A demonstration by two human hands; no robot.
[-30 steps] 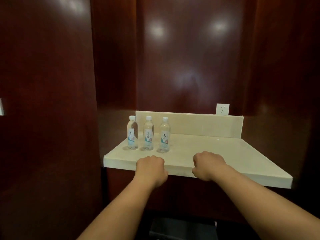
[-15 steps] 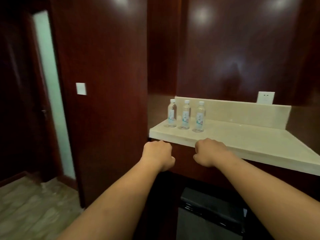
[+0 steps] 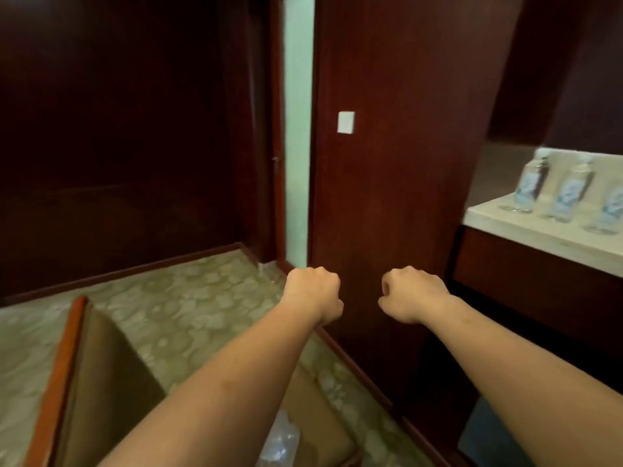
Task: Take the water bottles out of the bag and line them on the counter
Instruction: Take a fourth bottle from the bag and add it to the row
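Note:
Three clear water bottles with blue-white labels stand in a row on the cream counter [image 3: 526,230] at the far right: the left bottle [image 3: 529,187], the middle bottle [image 3: 569,193] and the right bottle [image 3: 612,205], cut by the frame edge. My left hand [image 3: 312,293] and my right hand [image 3: 413,293] are held out in front of me as fists, holding nothing, well left of and below the counter. Crinkled clear plastic [image 3: 279,439] shows at the bottom, partly hidden under my left forearm; I cannot tell if it is the bag.
A brown upholstered chair with a wooden frame [image 3: 67,375] stands at the lower left on patterned carpet [image 3: 188,298]. Dark wood panels surround a narrow frosted glass strip [image 3: 296,129]. A white wall switch [image 3: 346,122] sits on the panel.
My view has swung left and down, away from the counter, so the bottles slid to the right edge. Both fists stayed closed and empty. The chair and plastic came into sight.

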